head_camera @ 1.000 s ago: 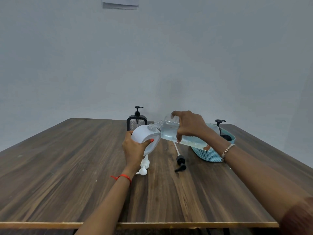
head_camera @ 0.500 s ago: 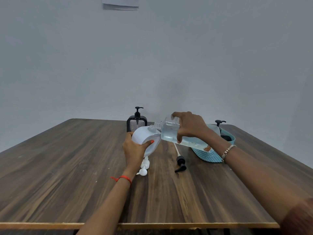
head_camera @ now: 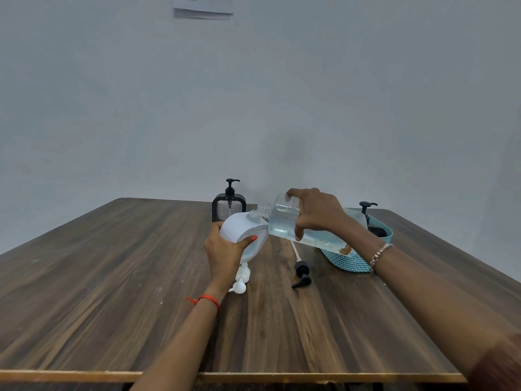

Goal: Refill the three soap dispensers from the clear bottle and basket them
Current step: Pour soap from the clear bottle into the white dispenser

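My left hand (head_camera: 225, 251) grips a white soap dispenser (head_camera: 239, 227), tilted, with its top open. My right hand (head_camera: 317, 211) holds the clear bottle (head_camera: 284, 221) almost flat, its neck touching the white dispenser's opening; clear liquid fills its lower half. A black dispenser (head_camera: 229, 206) with its pump on stands upright behind them. Another black dispenser (head_camera: 372, 221) sits in the light blue basket (head_camera: 352, 262) at the right. A white pump (head_camera: 241, 280) and a black pump (head_camera: 301, 273) lie loose on the table.
The wooden table (head_camera: 112, 292) has its front edge close to me. A pale wall rises behind the far edge, with a sheet of paper (head_camera: 203, 7) stuck high on it.
Both hands and the two bottles have stayed in nearly the same place; the clear bottle remains tipped against the white dispenser.
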`<act>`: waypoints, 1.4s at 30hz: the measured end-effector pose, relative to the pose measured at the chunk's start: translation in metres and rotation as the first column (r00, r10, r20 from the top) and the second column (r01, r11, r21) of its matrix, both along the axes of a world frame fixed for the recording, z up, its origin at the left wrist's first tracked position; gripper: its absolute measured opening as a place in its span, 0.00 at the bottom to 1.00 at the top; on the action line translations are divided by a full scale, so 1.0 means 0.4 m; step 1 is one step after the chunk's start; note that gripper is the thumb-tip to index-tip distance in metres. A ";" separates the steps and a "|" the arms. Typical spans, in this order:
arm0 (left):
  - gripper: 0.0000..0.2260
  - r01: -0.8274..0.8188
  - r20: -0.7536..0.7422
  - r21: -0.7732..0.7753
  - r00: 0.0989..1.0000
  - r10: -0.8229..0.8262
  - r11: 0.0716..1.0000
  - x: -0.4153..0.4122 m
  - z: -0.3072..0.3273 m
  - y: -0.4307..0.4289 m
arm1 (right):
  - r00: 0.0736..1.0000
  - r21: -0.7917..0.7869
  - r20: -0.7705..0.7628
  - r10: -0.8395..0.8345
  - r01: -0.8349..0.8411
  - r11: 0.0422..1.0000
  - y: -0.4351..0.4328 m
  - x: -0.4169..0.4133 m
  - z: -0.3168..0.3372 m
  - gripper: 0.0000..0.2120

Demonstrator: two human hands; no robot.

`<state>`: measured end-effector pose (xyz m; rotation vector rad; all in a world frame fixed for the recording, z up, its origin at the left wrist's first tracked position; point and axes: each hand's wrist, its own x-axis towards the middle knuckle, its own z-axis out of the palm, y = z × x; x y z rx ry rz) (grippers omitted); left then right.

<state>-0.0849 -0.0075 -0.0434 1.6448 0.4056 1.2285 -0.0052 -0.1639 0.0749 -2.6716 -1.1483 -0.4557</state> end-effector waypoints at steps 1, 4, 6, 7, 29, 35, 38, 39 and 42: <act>0.22 0.002 0.004 -0.002 1.000 -0.002 1.000 -0.001 0.000 0.000 | 1.000 -0.001 -0.002 0.001 -0.001 1.000 0.001 0.000 0.000 0.37; 0.23 0.005 0.008 -0.005 1.000 -0.005 1.000 -0.001 -0.003 0.000 | 1.000 -0.004 -0.005 0.007 -0.007 1.000 0.000 -0.001 0.000 0.37; 0.23 0.005 0.005 -0.005 1.000 -0.005 1.000 0.000 -0.004 0.001 | 1.000 -0.007 -0.007 0.011 -0.011 1.000 0.000 -0.001 0.000 0.37; 0.23 0.007 0.004 -0.009 1.000 -0.007 1.000 0.001 -0.005 0.001 | 1.000 -0.007 -0.007 0.012 -0.012 1.000 0.001 -0.001 0.000 0.36; 0.25 0.013 0.018 -0.120 1.000 -0.010 0.993 0.003 0.015 0.040 | 0.995 0.149 -0.085 0.058 -0.045 0.988 0.021 0.035 -0.006 0.36; 0.23 0.069 0.036 -0.195 0.997 -0.063 0.978 0.000 0.029 0.060 | 0.982 0.352 -0.147 0.120 -0.061 0.934 0.046 0.065 -0.018 0.35; 0.22 0.089 0.048 -0.218 0.996 -0.080 0.972 0.001 0.036 0.074 | 0.968 0.471 -0.180 0.175 -0.072 0.879 0.057 0.077 -0.026 0.35; 0.22 0.093 0.052 -0.222 0.995 -0.084 0.971 0.001 0.037 0.080 | 0.963 0.511 -0.189 0.192 -0.071 0.856 0.060 0.082 -0.028 0.35; 0.22 0.113 0.054 -0.241 0.993 -0.103 0.964 0.002 0.036 0.100 | 0.947 0.617 -0.229 0.224 -0.037 0.786 0.070 0.104 -0.040 0.36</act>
